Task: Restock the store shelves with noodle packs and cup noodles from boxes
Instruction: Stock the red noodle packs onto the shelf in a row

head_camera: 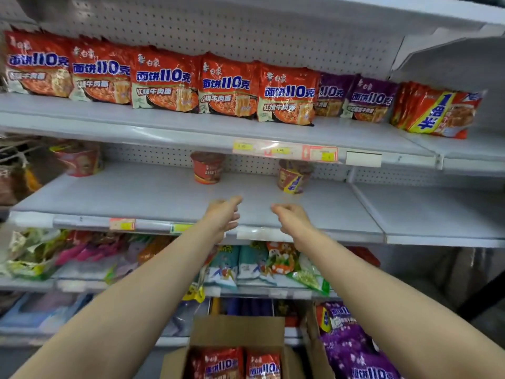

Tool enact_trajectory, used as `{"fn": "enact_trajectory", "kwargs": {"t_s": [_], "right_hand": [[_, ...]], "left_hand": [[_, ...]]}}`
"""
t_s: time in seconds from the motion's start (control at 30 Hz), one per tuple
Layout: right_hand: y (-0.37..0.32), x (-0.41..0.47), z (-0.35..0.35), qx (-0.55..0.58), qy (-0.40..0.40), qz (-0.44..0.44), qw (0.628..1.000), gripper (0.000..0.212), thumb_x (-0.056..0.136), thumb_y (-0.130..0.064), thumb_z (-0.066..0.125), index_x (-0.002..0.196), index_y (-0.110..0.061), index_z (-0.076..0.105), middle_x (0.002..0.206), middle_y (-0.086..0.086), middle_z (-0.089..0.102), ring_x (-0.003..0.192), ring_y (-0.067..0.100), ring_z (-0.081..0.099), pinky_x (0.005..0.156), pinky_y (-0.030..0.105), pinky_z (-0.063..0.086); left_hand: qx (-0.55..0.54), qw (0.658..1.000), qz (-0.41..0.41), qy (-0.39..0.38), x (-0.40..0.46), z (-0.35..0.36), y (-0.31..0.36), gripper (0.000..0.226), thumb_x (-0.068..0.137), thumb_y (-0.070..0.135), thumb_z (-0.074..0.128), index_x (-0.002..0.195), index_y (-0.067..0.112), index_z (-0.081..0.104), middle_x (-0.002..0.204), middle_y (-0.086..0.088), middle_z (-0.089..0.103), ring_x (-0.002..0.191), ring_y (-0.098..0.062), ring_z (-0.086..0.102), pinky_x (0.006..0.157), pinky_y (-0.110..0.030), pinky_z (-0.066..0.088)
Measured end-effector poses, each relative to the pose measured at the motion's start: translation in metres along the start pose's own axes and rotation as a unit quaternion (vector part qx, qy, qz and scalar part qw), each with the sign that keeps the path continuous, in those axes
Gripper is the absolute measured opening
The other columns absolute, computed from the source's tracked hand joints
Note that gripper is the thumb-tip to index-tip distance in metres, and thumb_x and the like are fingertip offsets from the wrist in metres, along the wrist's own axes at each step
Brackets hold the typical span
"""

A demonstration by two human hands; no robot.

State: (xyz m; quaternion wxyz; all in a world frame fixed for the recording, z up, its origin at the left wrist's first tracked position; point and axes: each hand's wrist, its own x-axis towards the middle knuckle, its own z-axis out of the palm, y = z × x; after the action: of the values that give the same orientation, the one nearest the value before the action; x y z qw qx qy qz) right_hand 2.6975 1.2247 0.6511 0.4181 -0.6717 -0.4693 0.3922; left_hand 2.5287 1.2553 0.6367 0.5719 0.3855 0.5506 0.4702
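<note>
From the head view, the left hand (222, 214) and right hand (293, 217) reach empty, fingers loosely curled, over the smooth grey middle shelf (109, 195) toward the tapered cup noodles (207, 167), which likely want gentle squaring, while glossy crinkled noodle packs (218, 363) wait in the cardboard box (237, 330) below.

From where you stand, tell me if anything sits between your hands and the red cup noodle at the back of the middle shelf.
Nothing visible does. The left hand and right hand reach, empty, over the front of the middle shelf. Only bare shelf lies between them and the red cup noodle. The yellow-labelled cup stands to its right, clear of the path.
</note>
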Motion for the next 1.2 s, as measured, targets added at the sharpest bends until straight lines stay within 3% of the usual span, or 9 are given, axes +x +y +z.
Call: {"fn": "enact_trajectory", "kwargs": {"t_s": [0.13, 0.27, 0.4, 0.5, 0.67, 0.77, 0.9, 1.07, 1.2], "right_hand": [[0.048, 0.003, -0.002, -0.023, -0.032, 0.054, 0.998, 0.024, 0.096, -0.041, 0.063, 0.108, -0.02, 0.064, 0.115, 0.004, 0.065, 0.108, 0.024, 0.061, 0.1, 0.041, 0.051], [0.093, 0.003, -0.011, -0.048, -0.048, 0.083, 0.994, 0.024, 0.099, -0.033, 0.061, 0.092, -0.011, 0.07, 0.089, 0.002, 0.066, 0.088, 0.02, 0.059, 0.081, 0.03, 0.047], [0.145, 0.002, -0.016, -0.064, -0.077, 0.138, 0.985, 0.034, 0.1, -0.035, 0.06, 0.112, -0.005, 0.069, 0.123, 0.008, 0.065, 0.103, 0.021, 0.057, 0.096, 0.036, 0.048], [0.185, 0.004, -0.014, -0.072, -0.089, 0.18, 0.977, 0.041, 0.099, -0.039, 0.061, 0.124, -0.007, 0.066, 0.125, 0.013, 0.065, 0.104, 0.027, 0.06, 0.099, 0.04, 0.051], [0.245, -0.007, -0.004, -0.078, -0.087, 0.23, 0.966, 0.03, 0.098, -0.035, 0.063, 0.092, -0.006, 0.072, 0.102, 0.017, 0.071, 0.098, 0.033, 0.065, 0.086, 0.039, 0.051], [0.28, -0.012, 0.005, -0.069, -0.081, 0.262, 0.959, 0.034, 0.096, -0.039, 0.064, 0.109, -0.008, 0.07, 0.114, 0.013, 0.069, 0.106, 0.03, 0.063, 0.095, 0.04, 0.051], [0.34, -0.012, 0.019, -0.059, -0.064, 0.313, 0.946, 0.023, 0.092, -0.047, 0.067, 0.089, -0.025, 0.068, 0.109, -0.001, 0.071, 0.105, 0.023, 0.065, 0.097, 0.041, 0.053], [0.39, -0.012, 0.037, -0.044, -0.044, 0.359, 0.931, 0.019, 0.095, -0.033, 0.065, 0.078, -0.025, 0.067, 0.076, -0.006, 0.071, 0.071, 0.012, 0.067, 0.064, 0.028, 0.05], [0.444, 0.005, 0.06, -0.058, -0.035, 0.392, 0.918, 0.028, 0.1, -0.036, 0.059, 0.08, -0.017, 0.064, 0.075, -0.001, 0.066, 0.069, 0.015, 0.061, 0.063, 0.029, 0.043]], "left_hand": [[0.006, 0.998, -0.058, 0.018, 0.003, 0.016, -0.051, 0.044, 0.095, 0.039, 0.066, 0.123, 0.006, 0.06, 0.108, -0.007, 0.064, 0.091, -0.018, 0.065, 0.086, -0.035, 0.058], [0.0, 0.995, -0.092, 0.031, -0.008, 0.03, -0.096, 0.02, 0.097, 0.032, 0.065, 0.099, 0.012, 0.061, 0.091, -0.006, 0.057, 0.075, -0.015, 0.056, 0.063, -0.026, 0.046], [0.001, 0.988, -0.151, 0.031, -0.018, 0.03, -0.146, 0.022, 0.098, 0.034, 0.064, 0.086, 0.017, 0.055, 0.084, -0.006, 0.049, 0.069, -0.017, 0.05, 0.062, -0.029, 0.042], [0.006, 0.98, -0.186, 0.064, -0.023, 0.024, -0.185, 0.021, 0.096, 0.036, 0.066, 0.094, 0.018, 0.057, 0.087, -0.005, 0.054, 0.073, -0.017, 0.054, 0.063, -0.031, 0.042], [0.001, 0.969, -0.231, 0.085, -0.033, 0.013, -0.251, 0.047, 0.096, 0.034, 0.066, 0.134, 0.009, 0.053, 0.083, 0.0, 0.057, 0.07, -0.014, 0.055, 0.058, -0.026, 0.045], [0.022, 0.962, -0.252, 0.1, -0.032, 0.004, -0.288, 0.051, 0.093, 0.038, 0.069, 0.131, 0.008, 0.055, 0.089, -0.002, 0.059, 0.076, -0.016, 0.059, 0.063, -0.028, 0.051], [0.042, 0.956, -0.277, 0.092, -0.022, -0.006, -0.335, 0.034, 0.094, 0.037, 0.069, 0.115, 0.012, 0.062, 0.099, -0.004, 0.063, 0.078, -0.015, 0.063, 0.061, -0.026, 0.051], [0.046, 0.942, -0.324, 0.07, 0.002, -0.024, -0.398, 0.044, 0.094, 0.039, 0.068, 0.122, 0.005, 0.061, 0.12, -0.02, 0.066, 0.107, -0.028, 0.065, 0.089, -0.041, 0.057], [0.043, 0.943, -0.325, 0.053, 0.027, -0.038, -0.45, 0.049, 0.094, 0.044, 0.067, 0.127, 0.008, 0.059, 0.119, -0.012, 0.067, 0.11, -0.026, 0.065, 0.088, -0.038, 0.055]]}}
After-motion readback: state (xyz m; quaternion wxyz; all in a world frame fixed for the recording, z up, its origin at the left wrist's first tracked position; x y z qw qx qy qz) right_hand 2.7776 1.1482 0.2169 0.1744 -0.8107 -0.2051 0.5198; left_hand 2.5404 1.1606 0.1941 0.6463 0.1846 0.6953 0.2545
